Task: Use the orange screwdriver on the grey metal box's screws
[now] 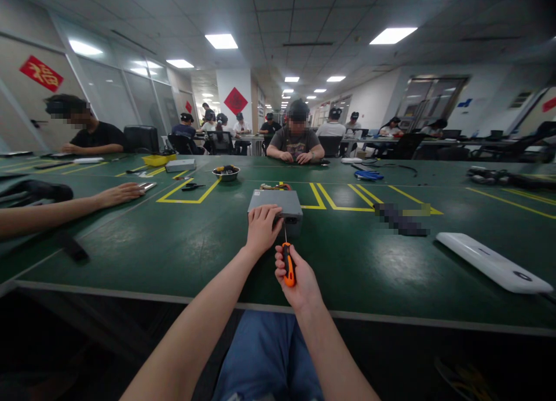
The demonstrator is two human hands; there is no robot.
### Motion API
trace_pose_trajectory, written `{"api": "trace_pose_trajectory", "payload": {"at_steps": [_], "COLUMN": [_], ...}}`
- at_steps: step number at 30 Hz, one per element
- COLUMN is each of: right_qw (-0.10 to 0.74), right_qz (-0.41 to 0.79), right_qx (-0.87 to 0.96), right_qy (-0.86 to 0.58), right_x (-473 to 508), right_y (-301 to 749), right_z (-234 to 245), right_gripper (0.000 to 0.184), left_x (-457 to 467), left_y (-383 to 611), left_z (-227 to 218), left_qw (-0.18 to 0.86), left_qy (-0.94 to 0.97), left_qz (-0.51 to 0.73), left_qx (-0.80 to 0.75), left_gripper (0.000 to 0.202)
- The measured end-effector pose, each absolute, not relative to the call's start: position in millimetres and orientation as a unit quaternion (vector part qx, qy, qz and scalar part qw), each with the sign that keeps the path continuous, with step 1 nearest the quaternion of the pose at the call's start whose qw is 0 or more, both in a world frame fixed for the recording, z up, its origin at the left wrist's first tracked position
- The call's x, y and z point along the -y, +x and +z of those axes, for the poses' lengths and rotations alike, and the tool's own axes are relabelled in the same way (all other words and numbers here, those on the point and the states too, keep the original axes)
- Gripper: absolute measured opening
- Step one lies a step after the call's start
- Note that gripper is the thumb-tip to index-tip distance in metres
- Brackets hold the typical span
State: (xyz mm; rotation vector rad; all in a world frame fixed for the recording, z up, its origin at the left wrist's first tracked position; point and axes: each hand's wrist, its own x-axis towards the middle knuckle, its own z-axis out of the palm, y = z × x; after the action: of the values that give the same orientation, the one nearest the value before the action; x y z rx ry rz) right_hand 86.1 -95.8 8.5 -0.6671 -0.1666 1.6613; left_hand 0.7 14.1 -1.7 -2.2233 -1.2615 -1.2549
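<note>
A grey metal computer power supply (278,200) sits on the green table in front of me, with coloured wires (274,186) at its far side. My left hand (263,226) lies over its near left part, fingers on the top and thumb near the front face, holding it. An orange and black screwdriver (288,266) is gripped in my right hand (299,276). Its thin shaft points up and away from me, the tip close to the front face. Whether the tip sits in a screw cannot be made out.
A metal bowl (226,173), a yellow tray (158,160) and another grey box (180,165) stand beyond, to the left. At right lies a white elongated device (493,262). A co-worker's arm (65,211) reaches in from the left; another person (297,137) sits opposite.
</note>
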Motion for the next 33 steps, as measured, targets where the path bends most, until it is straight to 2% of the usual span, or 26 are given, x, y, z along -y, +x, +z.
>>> {"api": "trace_pose_trajectory", "payload": {"at_steps": [2, 7, 14, 19, 25, 33], "right_qw": [0.621, 0.642, 0.617, 0.642, 0.628, 0.652], "right_qz": [0.726, 0.704, 0.727, 0.701, 0.716, 0.693], "right_qx": [0.075, 0.074, 0.083, 0.079, 0.074, 0.072], "right_qy": [-0.286, -0.294, -0.290, -0.300, -0.296, -0.300], "right_x": [94.4, 91.6, 96.8, 95.1, 97.2, 93.8], "right_y": [86.6, 85.5, 86.6, 84.4, 85.7, 84.1], "right_z": [7.2, 3.0, 8.6, 5.8, 8.0, 4.0], "right_gripper": [0.031, 0.018, 0.027, 0.016, 0.022, 0.015], "left_x": [-14.5, -14.6, -14.9, -13.9, -12.3, -12.9], "left_y": [0.8, 0.6, 0.3, 0.1, 0.5, 0.3], "left_z": [-2.1, -2.3, -1.7, -1.8, -0.3, -0.3], "left_qw": [0.148, 0.147, 0.145, 0.145, 0.151, 0.148], "left_qy": [-0.773, -0.773, -0.774, -0.774, -0.774, -0.774], "left_qz": [-0.436, -0.435, -0.434, -0.433, -0.430, -0.427], "left_qx": [0.437, 0.438, 0.437, 0.439, 0.438, 0.443], "left_gripper": [0.024, 0.024, 0.024, 0.024, 0.024, 0.023]}}
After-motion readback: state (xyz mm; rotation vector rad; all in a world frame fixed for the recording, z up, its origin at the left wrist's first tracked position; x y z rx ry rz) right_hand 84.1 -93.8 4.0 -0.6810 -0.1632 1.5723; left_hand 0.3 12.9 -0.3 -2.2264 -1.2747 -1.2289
